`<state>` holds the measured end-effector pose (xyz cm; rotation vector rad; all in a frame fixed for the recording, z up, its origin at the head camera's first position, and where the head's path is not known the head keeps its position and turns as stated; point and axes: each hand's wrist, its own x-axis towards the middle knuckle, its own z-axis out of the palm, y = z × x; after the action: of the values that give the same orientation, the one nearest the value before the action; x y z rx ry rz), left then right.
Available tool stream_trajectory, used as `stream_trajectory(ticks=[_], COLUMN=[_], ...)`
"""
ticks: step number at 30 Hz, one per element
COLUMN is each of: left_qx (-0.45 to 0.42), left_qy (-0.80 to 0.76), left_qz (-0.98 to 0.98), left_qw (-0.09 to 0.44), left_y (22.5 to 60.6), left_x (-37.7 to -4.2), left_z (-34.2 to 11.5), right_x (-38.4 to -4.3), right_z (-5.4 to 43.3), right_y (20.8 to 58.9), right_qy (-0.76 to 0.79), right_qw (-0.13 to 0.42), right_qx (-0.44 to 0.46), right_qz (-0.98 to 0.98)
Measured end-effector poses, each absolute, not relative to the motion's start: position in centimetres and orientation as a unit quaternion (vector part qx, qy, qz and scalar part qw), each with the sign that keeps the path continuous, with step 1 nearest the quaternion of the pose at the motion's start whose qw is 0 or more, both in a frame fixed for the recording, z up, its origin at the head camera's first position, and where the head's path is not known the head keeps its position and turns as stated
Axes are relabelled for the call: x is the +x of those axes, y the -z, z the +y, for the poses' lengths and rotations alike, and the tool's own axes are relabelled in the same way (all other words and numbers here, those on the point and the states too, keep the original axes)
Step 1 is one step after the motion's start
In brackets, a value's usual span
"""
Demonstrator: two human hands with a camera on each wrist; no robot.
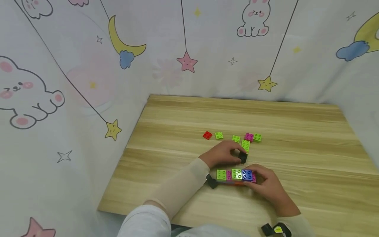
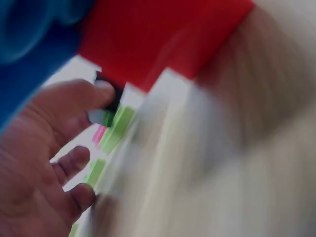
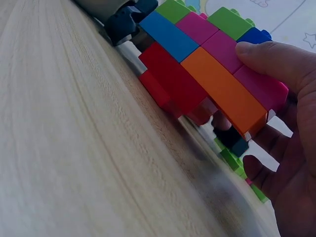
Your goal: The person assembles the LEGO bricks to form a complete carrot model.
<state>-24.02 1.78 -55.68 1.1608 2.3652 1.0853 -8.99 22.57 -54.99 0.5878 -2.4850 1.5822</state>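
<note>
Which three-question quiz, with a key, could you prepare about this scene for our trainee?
1. Which hand grips the black box-shaped plastic brick?
2. True or false: in the head view, the red square plastic brick lies left of all other bricks.
3. Which brick sits beside the blue square plastic brick atop the long multicoloured plastic assembly?
Key: 1. the left hand; 2. true; 3. the lime-green square plastic brick.

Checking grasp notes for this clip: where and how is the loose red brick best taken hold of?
Probably pinch the red brick by two opposite side walls, coming from above left: it lies studs up, with the nearest green brick just to its right.
</note>
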Motion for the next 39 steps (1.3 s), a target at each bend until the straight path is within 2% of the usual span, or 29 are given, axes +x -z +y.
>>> stream_trajectory(ticks=[3,6,9,12,18,30,34,39], left_qx=[0.37,0.362,0.391,0.441,0.494,0.508,0.493,0.47], left_qy=[-0.448,-0.519,-0.556,-0.547,-0.456,-0.358,-0.349,-0.365], left_qz=[0.805,0.771,0.733,0.711,0.739,0.779,0.793,0.803], left_qw=[0.121,0.07,0.005,-0.032,-0.04,-0.087,-0.077,-0.038], left_y=[54.9,53.9,53.3,53.3,53.3,52.5,52.4,52.1], left_x=[-23.3,-22.0,-20.3,-18.6,-17.1,-16.5,-16.2,-16.0], left_z=[-0.2,-2.4,-4.1,-5.0,-5.3,-5.3,-5.3,-5.4], right_x=[-9.1,-9.1,-9.2,-9.3,-9.3,-9.3,-9.4,-9.5], right_z=[22.7,22.9,23.1,23.2,23.1,22.6,22.8,22.8], right_y=[55.3,55.3,55.6,55.8,55.8,55.7,56.0,56.0], right_qy=[-0.526,-0.527,-0.522,-0.507,-0.485,-0.502,-0.507,-0.507], right_qw=[0.067,0.069,0.082,0.106,0.126,0.133,0.125,0.106], right_qx=[0.194,0.193,0.193,0.19,0.184,0.194,0.202,0.194], right_qz=[-0.826,-0.825,-0.827,-0.834,-0.845,-0.832,-0.828,-0.833])
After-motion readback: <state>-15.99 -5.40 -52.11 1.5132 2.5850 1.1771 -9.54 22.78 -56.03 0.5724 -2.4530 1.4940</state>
